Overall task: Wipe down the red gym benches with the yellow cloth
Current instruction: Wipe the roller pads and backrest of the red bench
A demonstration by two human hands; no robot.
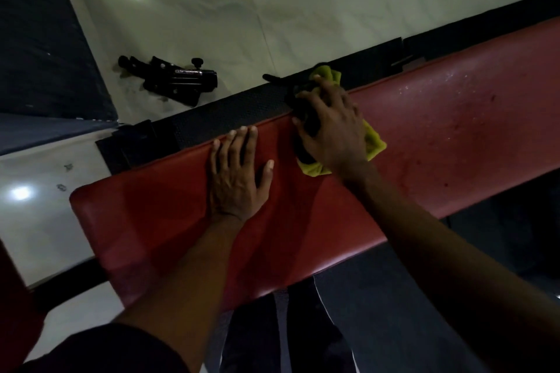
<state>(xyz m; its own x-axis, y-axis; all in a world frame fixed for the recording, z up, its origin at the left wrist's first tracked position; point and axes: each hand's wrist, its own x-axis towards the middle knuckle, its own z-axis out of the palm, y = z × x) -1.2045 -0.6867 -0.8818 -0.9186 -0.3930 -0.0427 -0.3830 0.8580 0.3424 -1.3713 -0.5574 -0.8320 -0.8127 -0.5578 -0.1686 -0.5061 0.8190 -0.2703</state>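
Note:
A long red padded bench (439, 130) runs diagonally across the view from lower left to upper right. My left hand (236, 172) lies flat on its pad with straight fingers reaching the far edge. Just to its right, my right hand (330, 127) grips a bunched yellow cloth (374, 142) against the pad near the far edge. The cloth sticks out above, right of and below the hand. A dark shape (304, 118) sits under my right fingers; I cannot tell what it is. White specks and smears mark the pad's right part.
A black frame rail (230, 115) runs along the bench's far side. A black metal attachment (178, 82) lies on the pale floor (272, 3) beyond it. Dark matting (39, 39) fills the upper left. Another red pad edge (12, 297) shows at the lower left.

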